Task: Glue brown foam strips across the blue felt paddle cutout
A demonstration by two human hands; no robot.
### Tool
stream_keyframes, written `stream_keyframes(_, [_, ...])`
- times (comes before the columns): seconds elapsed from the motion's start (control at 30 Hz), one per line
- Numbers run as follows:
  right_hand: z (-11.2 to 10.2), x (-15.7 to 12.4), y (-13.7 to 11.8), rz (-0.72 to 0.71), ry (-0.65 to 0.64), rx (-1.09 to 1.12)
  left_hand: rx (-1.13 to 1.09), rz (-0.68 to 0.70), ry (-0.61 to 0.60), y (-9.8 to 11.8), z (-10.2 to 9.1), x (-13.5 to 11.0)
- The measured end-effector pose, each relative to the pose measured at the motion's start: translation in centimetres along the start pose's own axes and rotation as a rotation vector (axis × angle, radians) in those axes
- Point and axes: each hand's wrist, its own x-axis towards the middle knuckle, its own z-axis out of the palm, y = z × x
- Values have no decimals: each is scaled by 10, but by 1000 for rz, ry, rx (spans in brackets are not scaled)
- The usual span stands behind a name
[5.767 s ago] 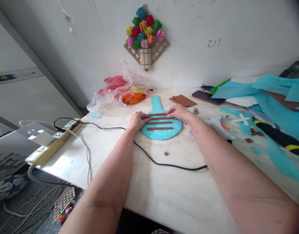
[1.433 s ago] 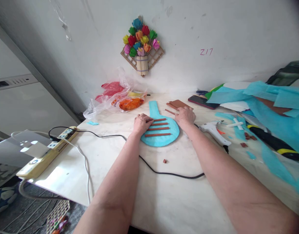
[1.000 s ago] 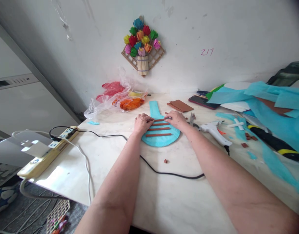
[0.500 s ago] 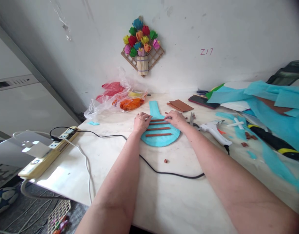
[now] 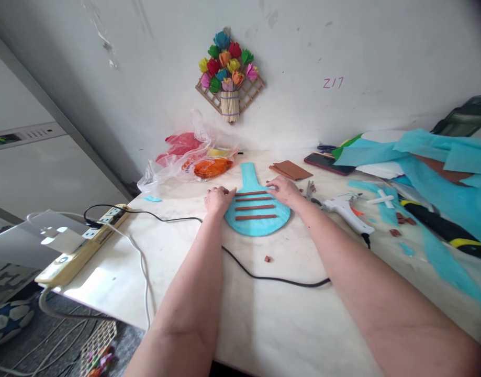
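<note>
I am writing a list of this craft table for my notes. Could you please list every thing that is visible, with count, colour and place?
paddle shape: 1, light blue, table middle, between both hands
strips: 4, brown, lying across the paddle shape
glue gun: 1, white, right of the paddle shape
cable: 1, black, running across the table
brown sheets: small stack, behind the right hand
phone: 1, dark with red edge, back right
blue sheets: several, light blue, right side
plastic bag: 1, clear, back left
power strip: 1, cream, left edge
paper flowers: 1 bunch, many colours, on the wall
left hand: open, at the paddle's left edge
right hand: open, at its upper right edge
</note>
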Motion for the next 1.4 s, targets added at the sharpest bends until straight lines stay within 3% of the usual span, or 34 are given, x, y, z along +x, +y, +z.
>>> stream_keyframes(0.2, [-17, -2, -10, 285, -115, -103, 2, -37, -4, 4, -1, -3])
stream_keyframes(0.47, [-16, -3, -15, 393, -167, -118, -16, 0, -32, 3, 6, -1])
stream_keyframes(0.7, [-16, 0, -10, 422, -156, -3, -80, -14, -33, 1, 7, 1])
stream_keyframes(0.97, [-17, 0, -5, 430, -115, 139, -301, -35, -13, -2, 3, 3])
stream_keyframes(1.2, [-12, 1, -2, 430, -76, 205, -603, -78, 42, -8, 12, 6])
stream_keyframes(1.4, [-10, 1, -1, 418, 40, 377, -788, 15, 23, -9, 15, 6])
